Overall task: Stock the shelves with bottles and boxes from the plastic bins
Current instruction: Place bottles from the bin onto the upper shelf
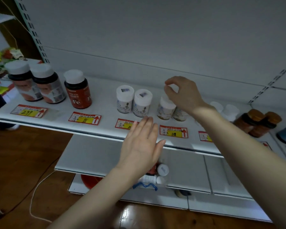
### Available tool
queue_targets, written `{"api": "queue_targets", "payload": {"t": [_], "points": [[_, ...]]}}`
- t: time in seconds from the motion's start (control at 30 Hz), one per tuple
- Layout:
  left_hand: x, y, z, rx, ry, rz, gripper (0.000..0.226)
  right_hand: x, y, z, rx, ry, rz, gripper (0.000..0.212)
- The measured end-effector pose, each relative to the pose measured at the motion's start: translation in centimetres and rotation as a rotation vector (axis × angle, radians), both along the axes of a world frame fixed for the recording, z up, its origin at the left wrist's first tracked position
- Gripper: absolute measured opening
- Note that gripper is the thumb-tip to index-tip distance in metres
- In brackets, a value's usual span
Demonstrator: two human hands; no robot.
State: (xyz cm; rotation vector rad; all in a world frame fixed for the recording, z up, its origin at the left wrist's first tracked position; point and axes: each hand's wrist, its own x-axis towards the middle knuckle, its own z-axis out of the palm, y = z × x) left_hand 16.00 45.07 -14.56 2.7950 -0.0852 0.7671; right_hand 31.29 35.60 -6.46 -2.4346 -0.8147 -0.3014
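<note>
Forearms reach in from the bottom edge toward the white shelf point(106, 103). The left hand point(142, 142) is open, fingers straight and together, and hovers over the shelf's front lip near a price tag; it holds nothing. The right hand point(183, 93) is further in, directly over the cap of a small white-capped bottle point(166, 111). Its thumb and forefinger are curled toward each other, but I cannot tell whether they pinch the cap or hang just clear of it.

That bottle stands upright on the shelf behind the tag marked 118 point(173, 131). A matching bottle point(180, 115) is just beside it on the right, and a pair of white bottles point(133, 102) stands to its left. More loose bottles point(162, 170) show lower down, past the left wrist; what holds them is hidden.

The step looks like setting this bottle into its row. To do it well, the bottle should sit flat with its label forward, level with its neighbour and centred over its tag. The right hand should then lift straight up, so a sideways brush does not topple either light bottle. The flat left hand is well placed to steady the row.
</note>
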Motion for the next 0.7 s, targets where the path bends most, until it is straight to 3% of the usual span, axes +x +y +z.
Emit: {"api": "queue_targets", "payload": {"t": [0.33,0.7], "points": [[1.0,-13.1,-0.3,0.04,-0.05,-0.276,0.047,-1.6,-16.8,0.0,-0.015,0.039,-0.318,0.028],[-0.4,-36.3,-2.3,-0.039,0.017,-0.465,0.047,-6.6,-42.8,-2.0,-0.065,0.095,-0.497,0.029]]}}
